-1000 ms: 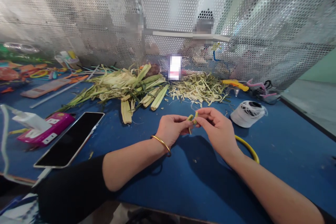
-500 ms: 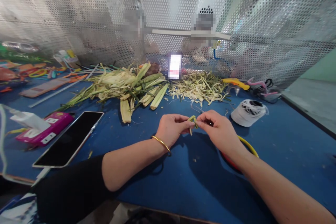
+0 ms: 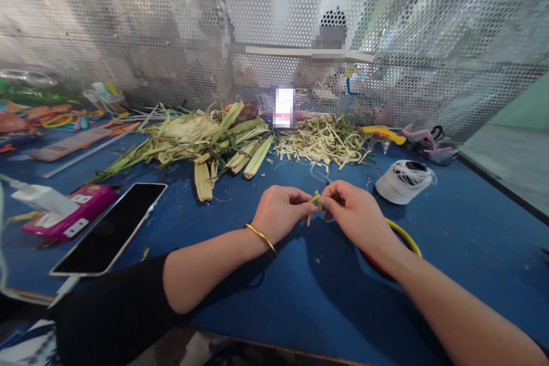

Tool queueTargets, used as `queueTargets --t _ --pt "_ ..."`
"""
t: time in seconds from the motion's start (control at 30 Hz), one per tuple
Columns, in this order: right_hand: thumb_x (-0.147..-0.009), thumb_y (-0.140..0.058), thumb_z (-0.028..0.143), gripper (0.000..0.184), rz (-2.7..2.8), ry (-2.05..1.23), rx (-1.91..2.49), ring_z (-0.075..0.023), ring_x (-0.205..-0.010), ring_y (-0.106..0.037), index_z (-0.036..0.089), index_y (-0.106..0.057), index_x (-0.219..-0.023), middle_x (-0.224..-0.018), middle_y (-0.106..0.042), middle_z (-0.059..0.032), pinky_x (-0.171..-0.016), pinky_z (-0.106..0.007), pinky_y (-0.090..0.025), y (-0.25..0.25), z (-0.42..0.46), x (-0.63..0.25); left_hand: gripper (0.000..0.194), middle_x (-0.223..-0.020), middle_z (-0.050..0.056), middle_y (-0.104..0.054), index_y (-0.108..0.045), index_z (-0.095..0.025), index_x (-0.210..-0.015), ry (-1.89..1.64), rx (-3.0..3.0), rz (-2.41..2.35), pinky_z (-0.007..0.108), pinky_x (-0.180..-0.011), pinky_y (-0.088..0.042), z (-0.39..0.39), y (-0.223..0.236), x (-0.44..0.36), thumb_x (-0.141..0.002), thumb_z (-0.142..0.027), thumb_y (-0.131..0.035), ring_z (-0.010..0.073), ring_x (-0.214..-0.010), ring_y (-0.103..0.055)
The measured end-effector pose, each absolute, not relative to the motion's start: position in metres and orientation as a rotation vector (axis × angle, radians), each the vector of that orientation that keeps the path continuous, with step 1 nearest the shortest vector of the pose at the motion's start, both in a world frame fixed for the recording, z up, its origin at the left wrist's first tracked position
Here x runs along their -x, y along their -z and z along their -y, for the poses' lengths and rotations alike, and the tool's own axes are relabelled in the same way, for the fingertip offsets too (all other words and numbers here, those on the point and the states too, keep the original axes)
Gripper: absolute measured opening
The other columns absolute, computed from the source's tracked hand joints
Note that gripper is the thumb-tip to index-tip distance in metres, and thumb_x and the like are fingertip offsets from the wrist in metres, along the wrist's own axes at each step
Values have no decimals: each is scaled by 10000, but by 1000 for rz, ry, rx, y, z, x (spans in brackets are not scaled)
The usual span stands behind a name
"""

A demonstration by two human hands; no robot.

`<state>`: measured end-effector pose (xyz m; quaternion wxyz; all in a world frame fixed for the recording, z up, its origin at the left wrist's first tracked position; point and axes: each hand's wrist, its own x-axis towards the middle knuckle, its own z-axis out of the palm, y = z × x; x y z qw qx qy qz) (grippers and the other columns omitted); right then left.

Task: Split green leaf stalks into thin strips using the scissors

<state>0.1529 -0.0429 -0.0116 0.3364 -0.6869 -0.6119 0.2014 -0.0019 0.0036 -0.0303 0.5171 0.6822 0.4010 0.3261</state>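
While the left hand (image 3: 281, 214) pinches a pale green strip (image 3: 318, 199) between thumb and fingers, the right hand (image 3: 355, 211) closes thumb to fingertips on the strip's opposite side. The strip is located between the two sets of fingertips, clear of the desk (image 3: 343, 320); it is narrow, fibrous and bent, with one short end projecting below the left thumb. A smooth, gold-coloured bangle (image 3: 261, 237) encircles the left wrist.

Beneath the right forearm, a yellow-and-red ring (image 3: 412, 239) is partly concealed. Beyond the right hand stands a cone of white thread (image 3: 402, 184), its upper windings loose around a dark core.

Forward of the hands, a heap of curled plant shreds (image 3: 328, 140) lies beside a pile of long, ribbed, dry-looking stalks and leaves (image 3: 193, 134). A yellow-handled tool (image 3: 383, 134) is positioned right of the shreds.

Left of the left hand, a flat, glossy phone (image 3: 109, 229) with a dark screen lies near a magenta power strip (image 3: 92, 222) carrying a white plug (image 3: 54, 201); markings on the power strip are too small to read. A perforated metal panel (image 3: 274, 17) borders the desk's far side.
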Motion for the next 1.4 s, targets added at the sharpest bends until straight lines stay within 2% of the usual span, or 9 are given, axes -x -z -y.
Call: queueTargets --t 0.13,0.3,0.47,0.6,0.83,1.03,1.17,1.3,1.4 --pt "-749 -524 245 117 1549 -729 1616 -172 -598 -640 214 -542 -861 -644 -655 11 -609 -306 -471 13 41 -155 208 -631 16 -671 -747 -164 -809 -723 -1732 -940 220 -577 -425 -4 29 3 -724 -316 -631 124 -592 -579" --pt "-756 -489 254 95 1543 -933 1613 -166 -586 -639 207 -571 -759 -641 -652 -8 -590 -300 -491 7 39 -156 214 -621 -2 -655 -734 -167 -777 -634 -1831 -913 202 -544 -389 -3 26 5 -745 -302 -571 110 -573 -547" --pt "-755 -533 331 131 1646 -820 1708 -124 -443 -540 212 -554 -705 -576 -608 18 -471 -260 -413 6 39 -157 190 -588 -15 -630 -698 -169 -683 -554 -1904 -905 198 -537 -374 -3 24 5 -727 -290 -558 106 -561 -530" --pt "-712 -548 310 146 1728 -737 1708 -126 -537 -497 202 -580 -619 -564 -574 17 -503 -248 -352 3 39 -161 162 -578 -17 -619 -676 -165 -659 -485 -1866 -846 202 -529 -374 -4 23 5 -708 -282 -576 106 -546 -531" --pt "-604 -655 440 272 1448 -1125 1602 -104 -501 -427 178 -579 -608 -529 -521 31 -521 -257 -340 -1 38 -165 117 -583 -18 -602 -649 -149 -652 -444 -1771 -731 210 -567 -406 -1 15 5 -705 -210 -564 105 -558 -535" --pt "-677 -586 467 286 1436 -869 1589 -110 -514 -398 199 -516 -607 -526 -470 43 -512 -262 -325 10 35 -160 96 -582 -24 -595 -650 -135 -666 -408 -1622 -639 213 -609 -433 -3 7 5 -703 -145 -562 88 -561 -532" --pt "-719 -560 457 274 1438 -771 1602 -111 -515 -372 202 -512 -631 -526 -446 46 -497 -257 -313 15 34 -159 144 -617 -5 -628 -667 -129 -728 -394 -1396 -736 237 -634 -466 1 4 3 -713 -271 -648 91 -569 -566" --pt "-747 -534 400 231 1515 -695 1615 -127 -564 -426 204 -511 -626 -572 -497 28 -543 -267 -352 16 37 -151 332 -526 -27 -569 -603 -140 -605 -375 -1386 -782 223 -574 -453 8 6 2 -619 -439 -748 86 -522 -545" --pt "-769 -511 364 203 1577 -618 1640 -137 -577 -453 212 -508 -634 -575 -515 26 -553 -269 -362 15 39 -146 421 -450 -57 -500 -535 -157 -554 -321 -1388 -792 217 -511 -433 9 10 3 -576 -512 -760 78 -450 -499"
